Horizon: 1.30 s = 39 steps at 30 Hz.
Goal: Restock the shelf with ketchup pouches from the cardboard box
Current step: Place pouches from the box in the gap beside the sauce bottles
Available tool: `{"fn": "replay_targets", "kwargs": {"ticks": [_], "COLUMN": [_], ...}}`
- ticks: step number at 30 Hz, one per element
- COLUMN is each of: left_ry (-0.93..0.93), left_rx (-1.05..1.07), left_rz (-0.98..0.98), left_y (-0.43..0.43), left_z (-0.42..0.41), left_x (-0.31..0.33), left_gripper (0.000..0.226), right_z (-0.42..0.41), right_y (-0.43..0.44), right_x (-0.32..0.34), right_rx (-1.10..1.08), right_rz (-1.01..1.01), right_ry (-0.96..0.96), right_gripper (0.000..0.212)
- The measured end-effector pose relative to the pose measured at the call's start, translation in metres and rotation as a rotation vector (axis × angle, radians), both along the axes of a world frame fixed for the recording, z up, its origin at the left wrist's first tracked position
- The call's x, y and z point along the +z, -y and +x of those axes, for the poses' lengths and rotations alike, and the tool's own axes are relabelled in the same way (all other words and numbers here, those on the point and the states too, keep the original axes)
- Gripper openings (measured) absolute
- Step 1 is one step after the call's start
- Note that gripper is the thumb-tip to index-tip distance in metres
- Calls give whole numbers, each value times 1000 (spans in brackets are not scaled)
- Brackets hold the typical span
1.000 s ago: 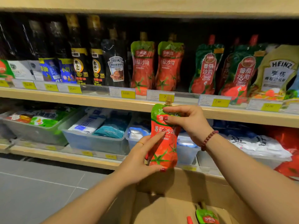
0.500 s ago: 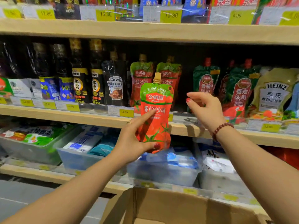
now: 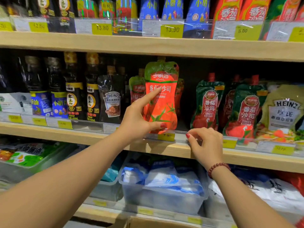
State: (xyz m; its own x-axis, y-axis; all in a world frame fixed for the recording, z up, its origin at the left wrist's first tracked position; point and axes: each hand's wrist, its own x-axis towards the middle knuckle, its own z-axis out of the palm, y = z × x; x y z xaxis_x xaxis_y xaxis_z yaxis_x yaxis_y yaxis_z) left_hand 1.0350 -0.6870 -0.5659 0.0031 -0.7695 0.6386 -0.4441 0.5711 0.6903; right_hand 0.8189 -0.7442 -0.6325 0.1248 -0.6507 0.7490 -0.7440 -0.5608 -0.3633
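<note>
A red and green ketchup pouch (image 3: 162,99) stands upright at the front of the middle shelf (image 3: 82,135). My left hand (image 3: 138,119) grips its lower left side, thumb under the bottom edge and index finger across the front. Two pouches of the same kind (image 3: 136,89) stand behind it, mostly hidden. My right hand (image 3: 207,143) pinches the clear price rail (image 3: 181,134) at the shelf's front edge, just right of the pouch, and holds no pouch. The top edge of the cardboard box (image 3: 148,222) shows at the bottom of the view.
Dark sauce bottles (image 3: 74,89) and a black Heinz pouch (image 3: 111,99) stand left of the ketchup. Green ketchup pouches (image 3: 209,102) and a Heinz bag (image 3: 283,112) fill the right. A shelf above holds more goods. Clear plastic bins (image 3: 162,196) sit on the shelf below.
My left hand has lifted the pouch from in front of the shelf edge up and onto the middle shelf. My right hand let go of it and dropped to the price rail.
</note>
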Motion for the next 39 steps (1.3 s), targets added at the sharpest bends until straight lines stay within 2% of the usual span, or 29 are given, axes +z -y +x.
{"fn": "replay_targets", "kwargs": {"ticks": [9,14,18,23,29,39], "left_ry": [49,113,155,168,188,224], "left_rx": [151,103,-13,-43,66,80], "left_rz": [50,91,182,156,115,178], "left_y": [55,63,65,62,61,76], "left_z": [-8,-13,-9,0,7,17], "left_x": [-2,-17,-13,-12,-14,-16], "left_gripper": [94,103,109,94,101,89], "right_z": [0,1,0,1,2,2], "right_y": [2,2,3,3,2,2], "right_x": [-5,-7,-8,-8,-8,-9], "right_rx": [-25,-39,-42,-38,-22,-36], "right_rz": [-39,-51,-60,-62,-54,-71], "right_ry": [-35,-51,-52,-49,-30,-41], "right_gripper": [10,10,10,10,11,10]}}
